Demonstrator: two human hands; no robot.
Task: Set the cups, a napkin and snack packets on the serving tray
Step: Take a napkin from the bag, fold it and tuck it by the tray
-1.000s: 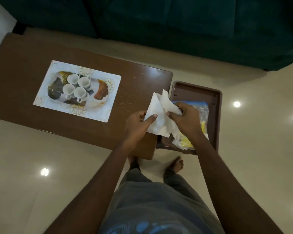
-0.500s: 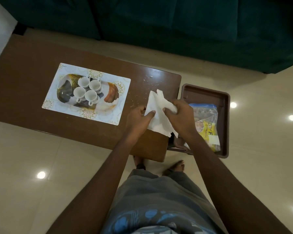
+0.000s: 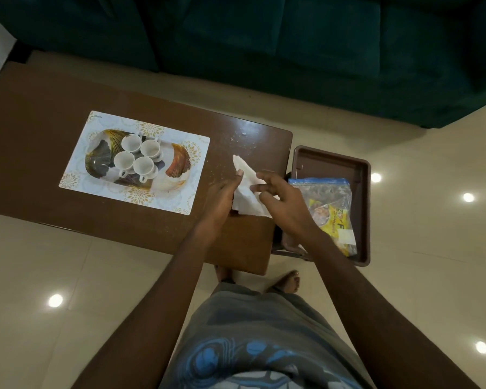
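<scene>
Several white cups [image 3: 138, 156] stand together on a decorated oval serving tray [image 3: 180, 165], which rests on a patterned placemat [image 3: 76, 175] on the brown table [image 3: 40, 122]. A white napkin [image 3: 246, 199] lies folded over the table's right end. My left hand [image 3: 222, 197] pinches its left edge with the thumb on top. My right hand [image 3: 286, 203] rests on the napkin's right side with its fingers spread. A clear zip bag with a yellow snack packet [image 3: 334, 217] lies in a brown plastic tray [image 3: 331, 164] to the right of the table.
The brown plastic tray sits on a low stand just off the table's right edge. A dark green sofa [image 3: 264, 37] runs along the far side. Crumbs dot the table near the napkin. My bare feet [image 3: 288, 282] stand on the glossy tiled floor below the table's corner.
The napkin has come away from above the brown tray to the table's right end. It is folded narrower, and my right hand's fingers have opened over it. The view shifted right.
</scene>
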